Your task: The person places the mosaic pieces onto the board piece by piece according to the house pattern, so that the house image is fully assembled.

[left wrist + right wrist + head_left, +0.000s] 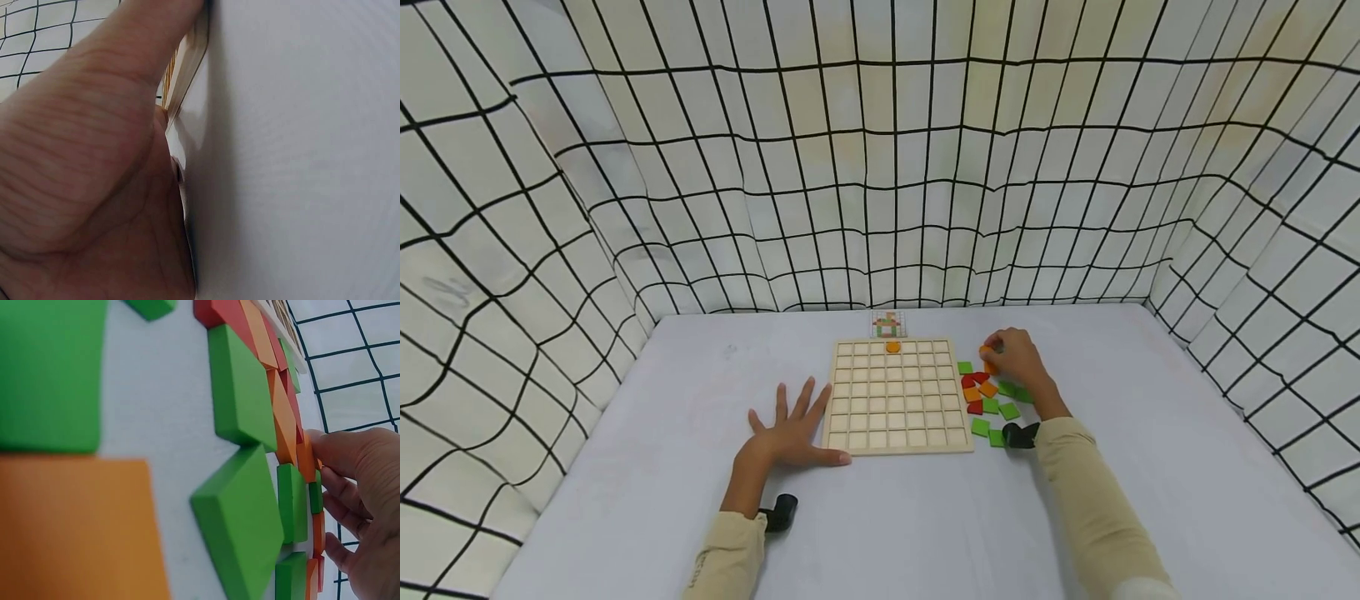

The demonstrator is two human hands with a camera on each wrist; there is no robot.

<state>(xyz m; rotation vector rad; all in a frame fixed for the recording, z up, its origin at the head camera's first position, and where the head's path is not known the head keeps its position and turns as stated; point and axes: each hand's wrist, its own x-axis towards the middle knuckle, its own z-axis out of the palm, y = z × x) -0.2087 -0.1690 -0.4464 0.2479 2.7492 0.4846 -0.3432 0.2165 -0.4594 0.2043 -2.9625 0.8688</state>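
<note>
A wooden grid board point(898, 454) lies on the white table, with an orange piece point(892, 347) in its top row. My left hand point(786, 437) rests on the table with fingers spread, fingertip and thumb right at the board's left edge and lower corner. In the left wrist view the palm side of that hand point(87, 162) fills the left half. Right of the board, my right hand point(1017, 357) pinches an orange tile point(985, 353) at the far end of the loose tiles. The right wrist view shows its thumb and fingers point(340, 453) at the tiles' far side.
Loose green tiles point(1009, 411), red tiles point(975, 407) and orange tiles point(988, 389) lie along the board's right side. A small printed pattern card point(888, 324) sits behind the board. Black netting point(925, 183) over white walls encloses the table point(910, 533) at the back and sides.
</note>
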